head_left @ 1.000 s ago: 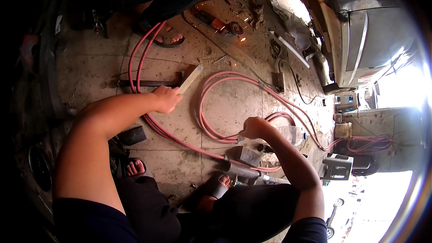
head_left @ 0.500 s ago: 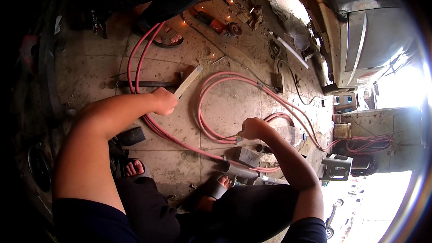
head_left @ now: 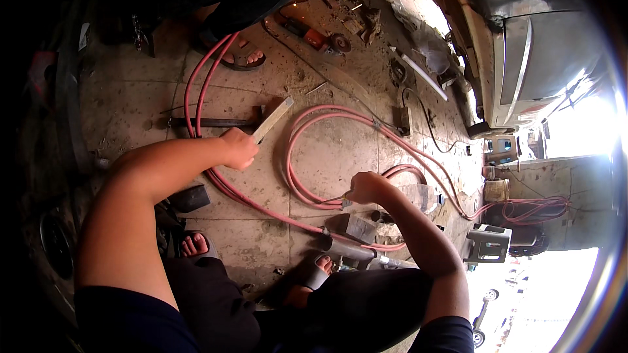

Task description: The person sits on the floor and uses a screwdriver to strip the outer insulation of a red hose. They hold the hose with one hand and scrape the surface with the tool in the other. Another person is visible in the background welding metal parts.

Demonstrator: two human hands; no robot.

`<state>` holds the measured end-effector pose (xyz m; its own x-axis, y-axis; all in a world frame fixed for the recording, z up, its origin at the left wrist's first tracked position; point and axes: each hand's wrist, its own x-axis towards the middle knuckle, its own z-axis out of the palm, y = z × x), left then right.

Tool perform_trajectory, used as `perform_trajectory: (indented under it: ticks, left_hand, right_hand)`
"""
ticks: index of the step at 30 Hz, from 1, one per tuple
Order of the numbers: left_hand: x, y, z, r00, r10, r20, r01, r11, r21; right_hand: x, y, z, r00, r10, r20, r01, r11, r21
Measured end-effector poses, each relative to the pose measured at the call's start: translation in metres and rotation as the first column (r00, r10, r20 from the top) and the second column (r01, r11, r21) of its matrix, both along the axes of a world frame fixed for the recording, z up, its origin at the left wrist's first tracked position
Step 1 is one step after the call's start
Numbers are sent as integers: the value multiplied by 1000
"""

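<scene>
Metal strip (head_left: 273,118), flat and pale, lies slanted on the tiled floor (head_left: 327,157), its near end inside the closed fingers of the left hand (head_left: 239,148). Right hand (head_left: 366,188) is closed on a thin rod beside the pink hose (head_left: 307,189). Positioning seems in hand; next move calls for steady alignment.

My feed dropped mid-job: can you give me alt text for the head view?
Seen from above, the left hand grips a flat pale metal strip over a dusty tiled floor, and the right hand holds a thin rod near looping pink hoses.
</scene>
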<state>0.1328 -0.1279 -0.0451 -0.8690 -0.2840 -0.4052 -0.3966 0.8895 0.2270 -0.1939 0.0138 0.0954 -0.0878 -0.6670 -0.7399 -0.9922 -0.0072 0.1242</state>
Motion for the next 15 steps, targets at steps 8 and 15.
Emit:
perform_trajectory:
  ticks: [8,15]
  left_hand:
    - [-3,-2,5,998,48,-42,-47,999,13]
    - [4,7,9,974,59,-217,-78,994,-79]
  right_hand:
    - [-1,-2,-2,998,22,-51,-19,998,54]
    - [-1,-1,-1,999,14,-43,-13,999,40]
